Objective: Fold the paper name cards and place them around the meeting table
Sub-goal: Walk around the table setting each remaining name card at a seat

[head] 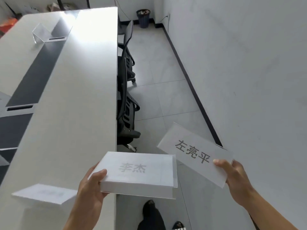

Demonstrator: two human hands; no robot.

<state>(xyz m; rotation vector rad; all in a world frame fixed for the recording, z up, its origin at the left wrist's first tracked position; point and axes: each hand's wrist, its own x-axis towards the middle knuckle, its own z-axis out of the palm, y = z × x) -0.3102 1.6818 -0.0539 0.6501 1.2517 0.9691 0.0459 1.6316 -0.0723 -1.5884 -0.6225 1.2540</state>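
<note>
Hands: two, both bare — left hand (90, 185) and right hand (232, 173), held out over the floor past the table's near corner.
Left hand fingers: closed on the left edge of a folded name card (141, 171) printed 李杰, thumb on top, other fingers beneath.
Right hand fingers: closed on the lower right end of a second name card (196, 153) printed 左亮平, thumb on its face, tilted away to the upper left.
Name cards in hand: two, near each other but not touching as far as can be seen.
Name cards on table: one, a card in a clear stand (44, 194) at the near edge just left of the left wrist; its print too blurred to read.
Empty clear stands: one, an acrylic holder (41, 33) far up the table beside the dark centre strip.
Meeting table (79, 83): one, long, white top.
Office chairs (127, 103): two black ones visible, pushed against the table's right side.
Waste bin (143, 18): one, dark, in the far corner by the wall.
Shoes: two, at the bottom edge — dark.
</note>
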